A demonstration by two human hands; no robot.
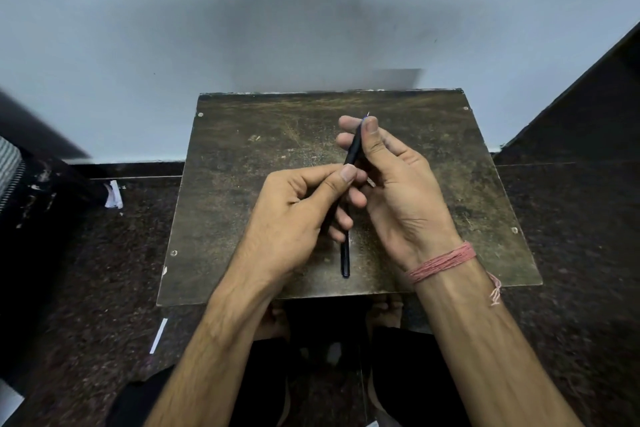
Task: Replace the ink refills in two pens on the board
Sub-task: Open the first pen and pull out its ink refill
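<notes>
A worn dark wooden board [242, 156] lies in front of me. Both hands hold a black pen [353, 149] above its middle, tip pointing up and away. My right hand [398, 191] pinches the pen's upper end between thumb and forefinger, where a thin tip sticks out. My left hand [298, 211] grips the pen's lower part with thumb and fingers. A second black pen [345, 253] lies flat on the board below the hands, pointing toward me; its upper end is hidden behind my fingers.
The board rests low over a dark speckled floor [104, 270], against a pale wall [207, 28]. Paper scraps [113, 196] lie on the floor at left, and a white strip [158, 335] nearer me. My feet [384, 314] show under the board's near edge.
</notes>
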